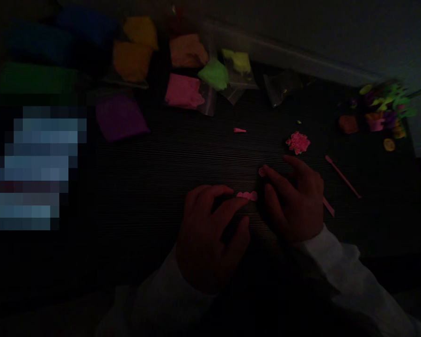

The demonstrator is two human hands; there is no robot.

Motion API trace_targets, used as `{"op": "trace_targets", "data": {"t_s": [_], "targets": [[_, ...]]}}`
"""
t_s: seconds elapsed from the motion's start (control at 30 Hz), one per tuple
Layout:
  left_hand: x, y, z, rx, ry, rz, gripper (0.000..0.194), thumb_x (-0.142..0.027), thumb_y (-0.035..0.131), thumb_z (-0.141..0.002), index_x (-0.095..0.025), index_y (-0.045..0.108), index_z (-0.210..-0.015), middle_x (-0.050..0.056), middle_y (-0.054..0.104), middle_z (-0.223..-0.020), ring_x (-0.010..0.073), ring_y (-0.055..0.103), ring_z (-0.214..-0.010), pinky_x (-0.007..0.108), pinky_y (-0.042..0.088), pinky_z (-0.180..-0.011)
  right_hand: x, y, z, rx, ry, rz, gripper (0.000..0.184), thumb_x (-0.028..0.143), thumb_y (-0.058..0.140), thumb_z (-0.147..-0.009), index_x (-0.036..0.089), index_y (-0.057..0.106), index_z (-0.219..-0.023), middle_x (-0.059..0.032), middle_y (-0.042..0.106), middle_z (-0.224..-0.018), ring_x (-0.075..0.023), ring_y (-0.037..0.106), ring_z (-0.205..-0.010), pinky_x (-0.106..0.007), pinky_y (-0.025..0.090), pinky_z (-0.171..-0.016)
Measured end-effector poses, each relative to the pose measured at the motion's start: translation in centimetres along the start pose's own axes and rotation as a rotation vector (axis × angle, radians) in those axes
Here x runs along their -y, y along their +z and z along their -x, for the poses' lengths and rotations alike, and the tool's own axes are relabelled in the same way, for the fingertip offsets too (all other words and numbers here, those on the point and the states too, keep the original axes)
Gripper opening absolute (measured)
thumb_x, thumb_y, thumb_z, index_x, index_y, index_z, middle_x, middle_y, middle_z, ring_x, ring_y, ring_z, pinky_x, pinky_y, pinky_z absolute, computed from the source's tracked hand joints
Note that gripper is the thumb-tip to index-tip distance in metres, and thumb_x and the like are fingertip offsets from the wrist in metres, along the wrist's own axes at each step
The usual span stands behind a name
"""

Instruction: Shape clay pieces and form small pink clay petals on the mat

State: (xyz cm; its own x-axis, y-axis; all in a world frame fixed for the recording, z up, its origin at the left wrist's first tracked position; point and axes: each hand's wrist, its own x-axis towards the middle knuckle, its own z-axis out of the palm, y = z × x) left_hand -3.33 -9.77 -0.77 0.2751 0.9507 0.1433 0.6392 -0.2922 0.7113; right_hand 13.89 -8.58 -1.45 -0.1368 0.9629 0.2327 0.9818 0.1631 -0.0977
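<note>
In the dim head view, my left hand (208, 229) rests over the dark tabletop, fingers apart. Its index fingertip touches a short row of small flat pink clay discs (251, 196), overlapping edge to edge. To the right, my right hand (296, 203) is open, with its index fingertip on a single pink clay disc (261, 172). A pink modelling tool (329, 207) sticks out from beneath the right hand; whether it is touched there is hidden. Beyond that hand sits a ruffled pink clay flower (298, 142). A small pink cone-shaped piece (239, 130) lies farther back.
Another pink modelling tool (343, 177) lies at right. Colourful clay pieces (384, 110) cluster at the far right. Along the back are bags of pink (184, 91), orange (131, 61) and light green clay (214, 74). A purple pack (121, 117) and a pixelated bright patch (38, 168) are left.
</note>
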Motion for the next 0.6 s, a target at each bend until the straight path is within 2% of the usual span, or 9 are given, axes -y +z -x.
{"op": "trace_targets", "data": {"t_s": [0.17,0.33,0.6], "targets": [[-0.04,0.02,-0.03,-0.015,0.005,0.013,0.024,-0.020,0.051,-0.070,-0.020,0.058,-0.094,0.004,0.051,-0.100,0.0201,0.044,-0.096,0.040,0.037,-0.085,0.06,0.06,0.00,0.024,0.000,0.030,0.033,0.028,0.051,-0.072,0.027,0.055,-0.104,-0.0058,0.044,-0.118,-0.0241,0.042,-0.092,-0.043,0.031,-0.077],[-0.06,0.04,-0.07,-0.019,-0.007,0.018,0.024,-0.021,0.052,-0.070,-0.020,0.058,-0.094,0.004,0.051,-0.100,0.0205,0.043,-0.096,0.040,0.037,-0.085,-0.05,-0.10,0.09,-0.013,0.005,0.012,0.035,0.029,0.051,-0.071,0.027,0.055,-0.106,-0.0066,0.039,-0.122,-0.0241,0.043,-0.093,-0.042,0.032,-0.076],[-0.10,-0.01,-0.03,-0.012,-0.005,0.016,0.025,-0.020,0.052,-0.070,-0.020,0.058,-0.094,0.004,0.051,-0.100,0.0196,0.043,-0.096,0.039,0.037,-0.086,-0.02,-0.28,0.25,-0.016,-0.001,0.031,0.031,0.029,0.051,-0.072,0.028,0.057,-0.102,-0.0053,0.041,-0.121,-0.0254,0.040,-0.097,-0.042,0.032,-0.078]]}}
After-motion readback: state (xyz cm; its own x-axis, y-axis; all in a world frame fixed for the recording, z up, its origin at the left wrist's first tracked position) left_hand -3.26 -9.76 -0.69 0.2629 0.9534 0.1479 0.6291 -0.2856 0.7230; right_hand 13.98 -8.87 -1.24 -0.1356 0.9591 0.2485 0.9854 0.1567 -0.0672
